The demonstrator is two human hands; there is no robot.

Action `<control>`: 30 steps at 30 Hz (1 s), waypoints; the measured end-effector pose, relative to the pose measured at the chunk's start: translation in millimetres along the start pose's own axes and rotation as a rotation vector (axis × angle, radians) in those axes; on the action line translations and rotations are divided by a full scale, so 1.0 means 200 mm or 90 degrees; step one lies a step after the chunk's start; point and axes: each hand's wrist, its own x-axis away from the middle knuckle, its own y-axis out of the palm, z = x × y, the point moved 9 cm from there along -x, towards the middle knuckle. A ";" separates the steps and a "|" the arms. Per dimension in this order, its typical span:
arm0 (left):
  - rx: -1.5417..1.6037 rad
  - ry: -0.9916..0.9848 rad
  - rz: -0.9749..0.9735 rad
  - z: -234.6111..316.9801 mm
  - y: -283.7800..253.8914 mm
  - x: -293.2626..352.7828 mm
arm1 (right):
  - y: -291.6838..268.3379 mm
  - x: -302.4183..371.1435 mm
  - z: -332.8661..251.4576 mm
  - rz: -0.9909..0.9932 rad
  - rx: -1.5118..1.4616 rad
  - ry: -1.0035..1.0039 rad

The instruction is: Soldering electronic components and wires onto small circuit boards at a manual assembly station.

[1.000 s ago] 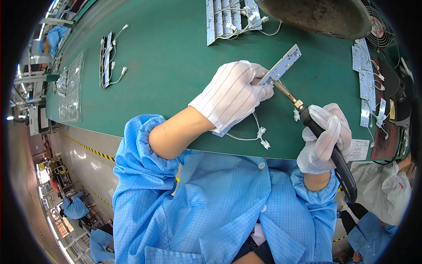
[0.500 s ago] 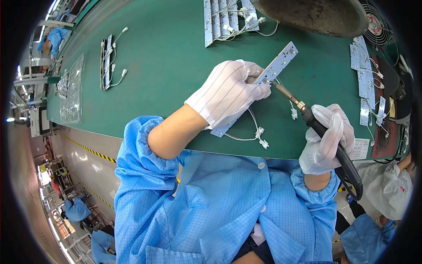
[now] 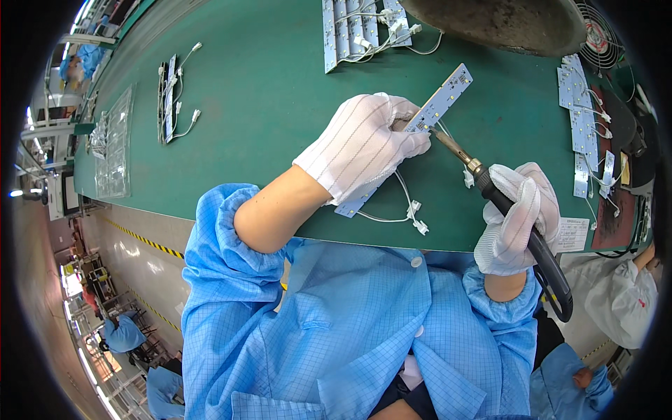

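My left hand (image 3: 371, 143), in a white striped glove, is closed round the middle of a narrow LED circuit board (image 3: 448, 93), which slants up to the right. White wires with small connectors (image 3: 414, 208) trail from the board onto the mat. My right hand (image 3: 521, 217), gloved too, grips the black handle of a soldering iron (image 3: 493, 192). The iron's tip meets the board's edge just beside my left fingertips; whether it touches cannot be made out. Part of the board is hidden behind my left hand.
On the green mat (image 3: 245, 112) lie wired LED boards (image 3: 350, 31) at the back, more boards (image 3: 579, 112) at right and a strip pair (image 3: 168, 98) at left. A clear plastic tray (image 3: 115, 147) sits far left. A dark lamp-like hood (image 3: 497, 24) and a fan (image 3: 598, 38) stand back right.
The soldering iron and my right hand have shifted slightly left. My left hand and the board stay almost where they were. At lower right, a person in blue has moved.
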 end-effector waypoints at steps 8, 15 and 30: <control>-0.316 0.051 -0.244 0.09 -0.06 0.06 | -0.05 0.00 -0.03 0.071 0.412 -0.040; -0.401 0.024 0.046 0.09 -0.02 -0.02 | -0.05 0.02 -0.04 0.052 0.445 -0.058; -0.194 0.206 -0.018 0.12 0.07 0.00 | 0.00 0.04 0.05 -0.025 0.121 0.023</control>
